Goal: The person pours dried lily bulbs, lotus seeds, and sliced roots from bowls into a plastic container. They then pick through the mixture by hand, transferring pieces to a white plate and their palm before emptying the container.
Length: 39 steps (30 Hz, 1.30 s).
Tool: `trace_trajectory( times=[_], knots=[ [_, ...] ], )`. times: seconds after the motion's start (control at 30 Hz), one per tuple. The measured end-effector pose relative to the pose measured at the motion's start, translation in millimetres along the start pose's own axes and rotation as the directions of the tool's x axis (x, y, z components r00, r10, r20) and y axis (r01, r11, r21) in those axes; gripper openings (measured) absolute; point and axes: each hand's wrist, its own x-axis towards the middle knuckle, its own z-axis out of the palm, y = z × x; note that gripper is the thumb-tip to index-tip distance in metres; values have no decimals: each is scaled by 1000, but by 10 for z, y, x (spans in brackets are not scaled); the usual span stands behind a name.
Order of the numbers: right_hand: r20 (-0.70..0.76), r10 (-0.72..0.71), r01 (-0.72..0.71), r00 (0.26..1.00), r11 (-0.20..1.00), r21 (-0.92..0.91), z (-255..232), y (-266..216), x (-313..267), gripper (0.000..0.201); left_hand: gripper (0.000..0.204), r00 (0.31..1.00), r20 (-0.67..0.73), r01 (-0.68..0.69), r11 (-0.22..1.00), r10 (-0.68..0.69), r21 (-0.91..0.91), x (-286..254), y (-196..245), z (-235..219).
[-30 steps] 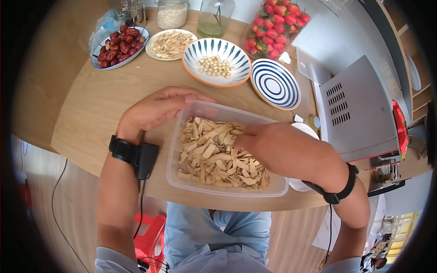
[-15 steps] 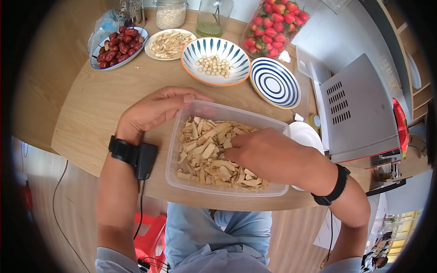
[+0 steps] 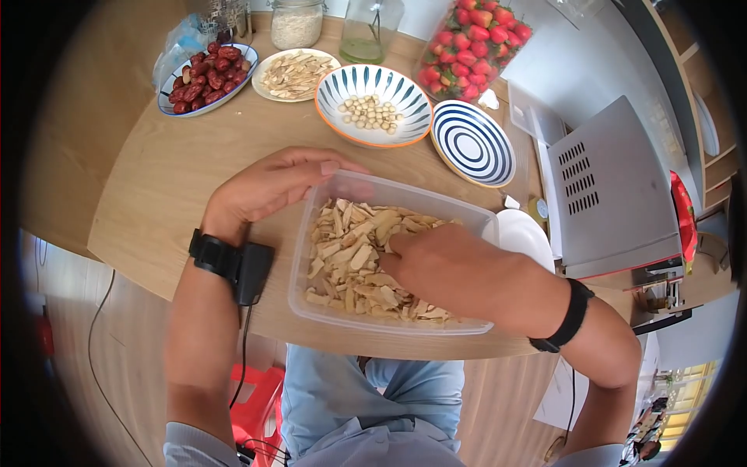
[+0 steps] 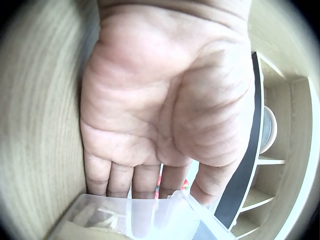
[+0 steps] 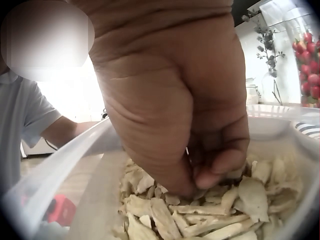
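Note:
A clear plastic box (image 3: 299, 268) of pale dried root slices (image 3: 342, 241) stands at the table's front edge. At its far left corner my left hand (image 3: 272, 183) holds the box, thumb at the rim and fingers along the outside of the far wall. The left wrist view shows those fingers (image 4: 146, 180) partly through the clear plastic. My right hand (image 3: 436, 265) reaches into the box from the right. Its thumb and curled fingers (image 5: 227, 160) pinch down among the slices, and their tips are partly hidden there.
Along the back stand a plate of red dates (image 3: 206, 82), a plate of thin slices (image 3: 296, 75), a bowl of round pale seeds (image 3: 369, 113), a blue-ringed plate (image 3: 471, 144) and strawberries (image 3: 475, 47). A white bowl (image 3: 523, 237) and a grey appliance (image 3: 611, 187) sit on the right.
My right hand has shifted left and slightly nearer within the box, among the slices. My left hand keeps its place at the corner.

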Motion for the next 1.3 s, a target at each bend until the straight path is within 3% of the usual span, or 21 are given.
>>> trace_trajectory(
  times=[0.23, 0.33, 0.43, 0.53, 0.63, 0.73, 0.83, 0.9, 1.0, 1.1, 1.2, 1.3],
  knots=[
    [21, 50, -53, 999, 972, 227, -190, 210, -122, 14, 49, 1000, -13, 3, 1000, -4, -20, -5, -24, -21],
    [-68, 65, -28, 996, 891, 453, -422, 310, -120, 12, 49, 1000, -22, 14, 1000, -15, -25, -7, -18, -13],
    [-184, 303, -95, 935, 715, 693, -595, 460, -28, 11, 49, 999, -38, 31, 999, -32, -18, -11, 10, 9],
    [-509, 341, 75, 791, 771, 633, -477, 872, 301, 13, 49, 1000, -7, 19, 999, -19, -30, 10, -2, 3],
    [-589, 260, -51, 765, 936, 348, -438, 1107, 555, 11, 49, 1000, -8, 21, 999, -22, -37, 14, -9, 2],
    [-683, 189, -69, 706, 978, 199, -374, 1133, 531, 13, 49, 1000, -17, 19, 1000, -19, -9, 1, -22, -10],
    [-285, 440, -215, 852, 788, 577, -621, 557, 178, 17, 49, 999, -24, 23, 1000, -23, -9, 7, -35, -18],
    [-56, 209, -131, 976, 777, 615, -635, 354, -2, 11, 49, 999, -28, 17, 1000, -18, -17, 6, -26, -5],
    [112, -49, 13, 993, 952, 305, -267, 317, -133, 11, 49, 1000, -12, 20, 1000, -20, -24, 13, -23, -6],
    [-80, 14, -6, 997, 996, 93, -149, 210, -159, 14, 51, 1000, -12, 20, 1000, -20, -24, 8, -26, -23],
    [-80, 123, -120, 989, 992, 45, -88, 194, -100, 33, 52, 1000, -14, 17, 1000, -18, -19, 2, -10, -14],
    [-189, 62, -74, 980, 995, -61, 99, 176, -45, 36, 52, 999, -19, 27, 1000, -27, -12, 11, 0, 0]
  ],
)
